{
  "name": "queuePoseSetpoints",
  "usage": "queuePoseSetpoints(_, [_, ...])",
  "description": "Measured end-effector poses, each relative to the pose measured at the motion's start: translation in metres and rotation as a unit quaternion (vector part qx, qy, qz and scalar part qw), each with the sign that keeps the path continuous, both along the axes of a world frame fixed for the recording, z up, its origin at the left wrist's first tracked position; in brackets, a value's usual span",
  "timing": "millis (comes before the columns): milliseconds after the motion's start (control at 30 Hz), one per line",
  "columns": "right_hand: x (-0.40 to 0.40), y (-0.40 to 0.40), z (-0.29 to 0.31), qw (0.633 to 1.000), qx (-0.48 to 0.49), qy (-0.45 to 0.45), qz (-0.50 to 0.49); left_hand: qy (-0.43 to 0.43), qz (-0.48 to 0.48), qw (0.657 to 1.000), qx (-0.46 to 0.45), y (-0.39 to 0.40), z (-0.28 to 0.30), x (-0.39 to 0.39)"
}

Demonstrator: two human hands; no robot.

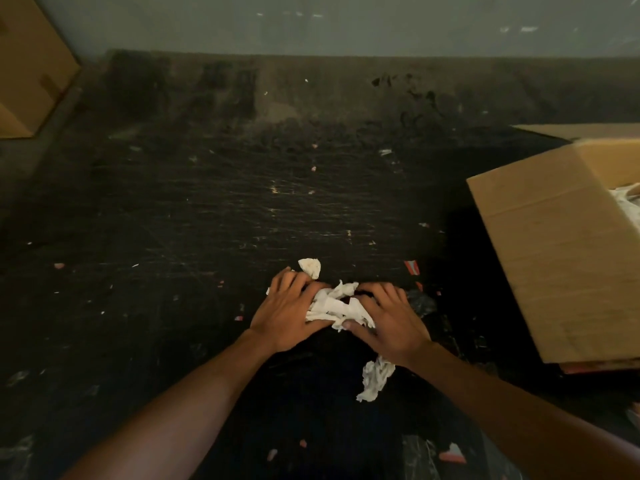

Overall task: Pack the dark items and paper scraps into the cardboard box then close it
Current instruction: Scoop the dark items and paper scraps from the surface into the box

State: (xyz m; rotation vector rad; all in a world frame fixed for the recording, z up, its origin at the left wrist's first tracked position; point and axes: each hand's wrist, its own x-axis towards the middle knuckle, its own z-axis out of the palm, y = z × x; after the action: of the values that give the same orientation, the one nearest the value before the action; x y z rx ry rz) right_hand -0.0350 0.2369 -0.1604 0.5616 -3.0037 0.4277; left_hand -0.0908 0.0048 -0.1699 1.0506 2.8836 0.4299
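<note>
A bunch of crumpled white paper scraps [337,304] lies on the dark scratched floor in front of me. My left hand [289,311] presses on its left side and my right hand [388,318] on its right, fingers curled over the paper and over dark material beneath. One small scrap [310,267] sits just beyond my left fingers. Another crumpled scrap [375,377] lies under my right wrist. A dark shiny item [420,303] lies right of my right hand. The open cardboard box [561,258] stands at the right, white paper showing inside it.
A second cardboard box [27,64] stands at the far left against the grey wall. Tiny red and white bits [412,267] litter the floor. More dark plastic [419,452] lies near the bottom edge.
</note>
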Motion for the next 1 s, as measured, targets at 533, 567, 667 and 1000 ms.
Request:
queuePoseSetpoints(533, [-0.019,-0.004,0.037,0.899,-0.264,-0.173,-0.303,-0.086,0.185,0.976,0.073,0.009,0.038,-0.004])
queuePoseSetpoints(567, [-0.021,-0.003,0.046,0.887,-0.291,-0.167,-0.317,-0.085,0.207,0.968,0.11,0.007,0.042,-0.004])
queuePoseSetpoints(667, [-0.009,-0.006,0.081,0.898,-0.286,-0.154,-0.297,-0.075,0.223,0.958,0.164,-0.005,0.057,0.004])
queuePoseSetpoints(1000, [0.078,-0.034,0.023,0.994,0.066,-0.088,-0.012,-0.058,0.038,0.994,-0.088,-0.035,0.028,0.067])
